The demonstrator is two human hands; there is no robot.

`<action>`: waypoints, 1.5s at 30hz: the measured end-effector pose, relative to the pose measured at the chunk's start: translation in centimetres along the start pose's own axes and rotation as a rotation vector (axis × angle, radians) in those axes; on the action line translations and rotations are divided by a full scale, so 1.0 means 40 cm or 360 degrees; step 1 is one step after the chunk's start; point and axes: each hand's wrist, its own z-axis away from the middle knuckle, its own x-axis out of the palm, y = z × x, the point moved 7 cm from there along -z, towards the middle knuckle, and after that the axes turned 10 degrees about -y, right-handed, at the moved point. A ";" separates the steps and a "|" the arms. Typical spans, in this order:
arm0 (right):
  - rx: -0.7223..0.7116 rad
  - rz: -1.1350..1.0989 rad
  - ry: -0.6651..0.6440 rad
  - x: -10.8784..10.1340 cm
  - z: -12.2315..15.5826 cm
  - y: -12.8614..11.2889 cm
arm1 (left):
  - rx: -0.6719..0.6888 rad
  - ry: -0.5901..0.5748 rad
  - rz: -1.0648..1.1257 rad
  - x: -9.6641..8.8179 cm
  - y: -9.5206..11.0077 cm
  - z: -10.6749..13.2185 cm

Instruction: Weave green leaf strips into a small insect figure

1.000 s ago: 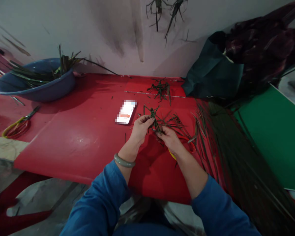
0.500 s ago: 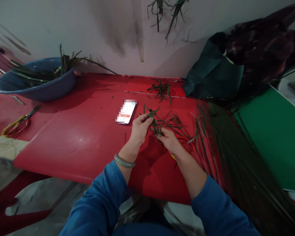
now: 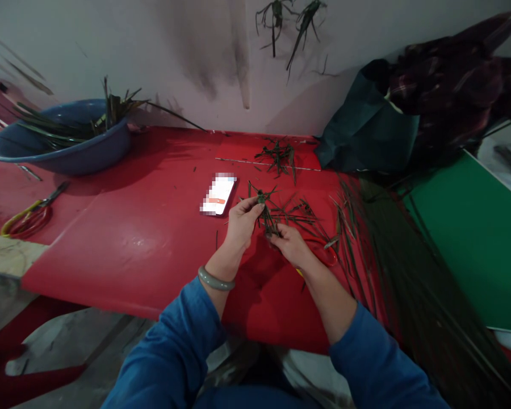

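Observation:
Between my hands is a small green woven leaf figure (image 3: pixel 261 197) with thin strips sticking out of it. My left hand (image 3: pixel 241 218) pinches it near its upper end, thumb over the top. Lower down, my right hand (image 3: pixel 290 241) is closed on the trailing leaf strips (image 3: pixel 271 226); its fingertips are partly hidden. Cut leaf strips (image 3: pixel 302 213) lie scattered on the red table cover (image 3: pixel 153 250) just behind and right of my hands. Scissors with red and yellow handles (image 3: pixel 330 255) lie partly under my right wrist. A lit phone (image 3: pixel 218 194) rests left of my left hand.
A blue basin (image 3: pixel 80 156) holding long leaves stands at the far left, with another pair of scissors (image 3: pixel 29 218) before it. Leaf pieces (image 3: pixel 279 156) lie near the wall. Long leaves (image 3: pixel 426 295), a green board (image 3: pixel 464 238) and a dark teal bag (image 3: pixel 368 130) occupy the right side.
Both hands stay almost in place on the leaf figure. My right hand's fingers have shifted very slightly along the strips; the view has turned a little.

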 end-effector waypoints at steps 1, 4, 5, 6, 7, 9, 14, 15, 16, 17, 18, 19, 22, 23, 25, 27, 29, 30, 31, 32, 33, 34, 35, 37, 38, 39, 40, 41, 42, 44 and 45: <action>-0.0004 0.0011 0.0000 0.001 0.000 -0.001 | 0.0000 0.0005 0.0003 -0.001 0.000 0.000; -0.0001 0.0009 -0.0009 0.003 0.000 -0.001 | 0.0007 0.0012 0.0005 -0.002 0.001 -0.001; 0.0002 0.0000 -0.0014 0.004 0.000 -0.001 | 0.0010 0.0010 0.0004 -0.002 0.002 -0.001; 0.0006 -0.0007 -0.0018 0.004 0.000 0.000 | 0.0011 0.0005 0.0003 -0.001 0.002 -0.001; 0.0009 -0.0009 -0.0019 0.005 0.000 0.001 | 0.0012 0.0002 0.0001 -0.001 0.002 -0.002; 0.0013 -0.0007 -0.0021 0.005 0.001 0.001 | 0.0011 0.0000 0.0002 -0.001 0.002 -0.002; 0.0034 -0.0010 -0.0026 0.006 0.001 0.003 | 0.0003 0.0021 0.0014 -0.004 0.000 -0.001; 0.0032 -0.0003 -0.0025 0.006 0.001 0.004 | 0.0004 0.0024 0.0007 -0.005 0.000 -0.001; 0.0029 0.0007 -0.0025 0.006 0.001 0.005 | 0.0006 0.0023 -0.0003 -0.006 0.000 -0.001; 0.0026 0.0017 -0.0023 0.006 0.000 0.005 | 0.0009 0.0021 -0.0015 -0.006 0.000 -0.002; 0.0021 0.0030 -0.0021 0.006 0.000 0.006 | 0.0013 0.0019 -0.0026 -0.007 0.001 -0.002; 0.0020 0.0047 -0.0009 0.006 0.000 0.006 | 0.0015 0.0017 -0.0032 -0.008 0.001 -0.003; 0.0052 0.0106 0.0056 0.002 -0.001 0.011 | -0.0041 -0.0022 -0.0001 -0.007 -0.003 -0.004; 0.0068 0.0119 0.0071 0.001 -0.001 0.013 | -0.0087 -0.0053 0.0017 -0.004 -0.007 -0.005; 0.0076 0.0135 0.0068 -0.002 0.000 0.012 | -0.0187 -0.0121 0.0057 0.000 -0.014 -0.006; 0.0059 0.0139 0.0027 -0.006 0.001 0.006 | -0.0249 -0.0153 0.0105 0.001 -0.017 -0.006; 0.0039 0.0126 -0.0051 -0.015 0.004 -0.002 | -0.0274 -0.0148 0.0151 -0.002 -0.018 -0.006; 0.0025 0.0126 -0.0082 -0.022 0.006 -0.007 | -0.0283 -0.0143 0.0166 -0.003 -0.020 -0.006; 0.0005 0.0144 -0.0077 -0.035 0.009 -0.013 | -0.0293 -0.0142 0.0172 -0.003 -0.022 -0.006; -0.0021 0.0182 -0.0018 -0.055 0.013 -0.019 | -0.0311 -0.0151 0.0172 0.000 -0.025 -0.004; -0.0048 0.0227 0.0115 -0.083 0.018 -0.027 | -0.0335 -0.0170 0.0169 0.004 -0.031 -0.001; -0.0075 0.0256 0.0303 -0.116 0.027 -0.035 | -0.0364 -0.0200 0.0164 0.011 -0.037 0.003; -0.0119 0.0256 0.0508 -0.148 0.040 -0.045 | -0.0397 -0.0243 0.0156 0.021 -0.045 0.008; -0.0257 0.0217 0.0875 -0.196 0.072 -0.069 | -0.0426 -0.0342 0.0127 0.044 -0.058 0.018; -0.0332 0.0225 0.0993 -0.209 0.086 -0.083 | -0.0411 -0.0381 0.0101 0.055 -0.062 0.023; -0.0392 0.0263 0.1064 -0.215 0.097 -0.098 | -0.0372 -0.0407 0.0061 0.064 -0.064 0.028; -0.0438 0.0327 0.1085 -0.214 0.104 -0.113 | -0.0330 -0.0423 0.0005 0.071 -0.065 0.031; -0.0476 0.0401 0.1070 -0.209 0.107 -0.127 | -0.0289 -0.0435 -0.0061 0.076 -0.067 0.034; -0.0508 0.0469 0.1035 -0.201 0.108 -0.139 | -0.0253 -0.0450 -0.0130 0.081 -0.069 0.037; -0.0546 0.0573 0.0943 -0.187 0.105 -0.152 | -0.0201 -0.0495 -0.0254 0.088 -0.073 0.041; -0.0548 0.0604 0.0905 -0.182 0.103 -0.153 | -0.0176 -0.0519 -0.0305 0.091 -0.074 0.042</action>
